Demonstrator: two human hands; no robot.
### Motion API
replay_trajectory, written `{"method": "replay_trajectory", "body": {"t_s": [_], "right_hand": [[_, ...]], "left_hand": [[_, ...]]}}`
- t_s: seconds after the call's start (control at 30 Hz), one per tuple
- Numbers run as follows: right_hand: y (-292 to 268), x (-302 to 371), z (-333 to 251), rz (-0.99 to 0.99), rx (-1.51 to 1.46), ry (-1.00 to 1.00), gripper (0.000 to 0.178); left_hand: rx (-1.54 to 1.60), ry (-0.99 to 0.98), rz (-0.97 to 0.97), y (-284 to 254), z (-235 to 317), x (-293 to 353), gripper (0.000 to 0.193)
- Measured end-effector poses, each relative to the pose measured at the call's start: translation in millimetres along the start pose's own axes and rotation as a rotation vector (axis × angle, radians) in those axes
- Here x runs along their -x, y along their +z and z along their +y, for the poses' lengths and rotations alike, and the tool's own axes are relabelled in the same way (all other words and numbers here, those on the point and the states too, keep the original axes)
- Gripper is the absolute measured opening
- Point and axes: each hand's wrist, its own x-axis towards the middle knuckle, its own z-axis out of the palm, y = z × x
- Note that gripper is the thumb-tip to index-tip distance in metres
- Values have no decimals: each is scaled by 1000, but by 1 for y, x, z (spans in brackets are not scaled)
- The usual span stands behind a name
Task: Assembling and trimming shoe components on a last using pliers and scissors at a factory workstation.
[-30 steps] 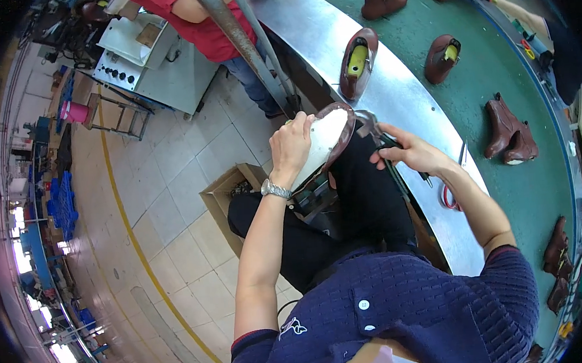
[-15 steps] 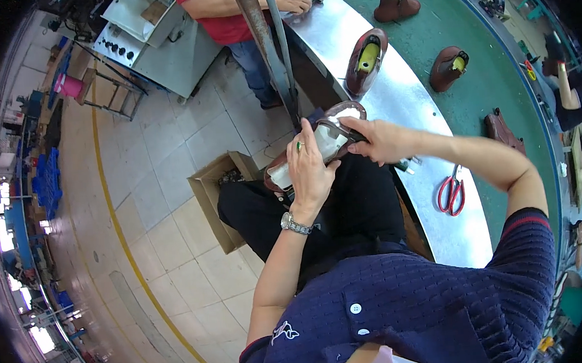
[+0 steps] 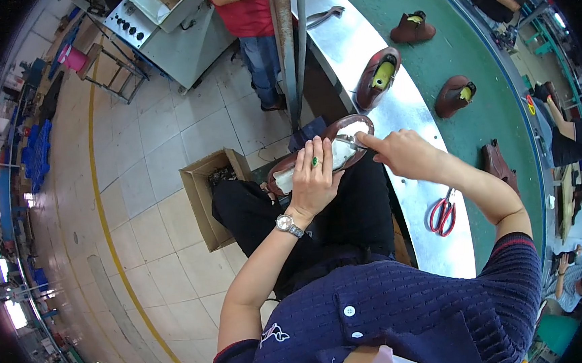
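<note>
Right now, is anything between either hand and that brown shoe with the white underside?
Nothing visible for the left hand, resting directly on the brown shoe. A grey metal tool sits between the right hand and the shoe.

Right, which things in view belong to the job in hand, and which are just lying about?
In the job:
brown shoe, pale side up, under the left hand
metal tool in the right hand, against the shoe

Apparently just lying about, untouched now:
red-handled scissors on the metal bench
cardboard box
pink bucket
</note>
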Motion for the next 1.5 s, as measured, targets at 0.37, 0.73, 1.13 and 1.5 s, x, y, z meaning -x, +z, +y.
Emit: {"method": "replay_trajectory", "body": {"t_s": [0.37, 0.73, 1.13, 1.5], "right_hand": [[5, -24, -6, 248, -416, 34, 58], [25, -32, 0, 395, -472, 153, 59], [27, -41, -6, 349, -197, 20, 64], [16, -35, -28, 312, -141, 23, 65]], "left_hand": [[-113, -15, -19, 2, -1, 2, 71], [-144, -33, -17, -1, 8, -7, 68], [-119, -68, -4, 4, 11, -4, 65], [-50, -81, 33, 5, 10, 1, 63]]}}
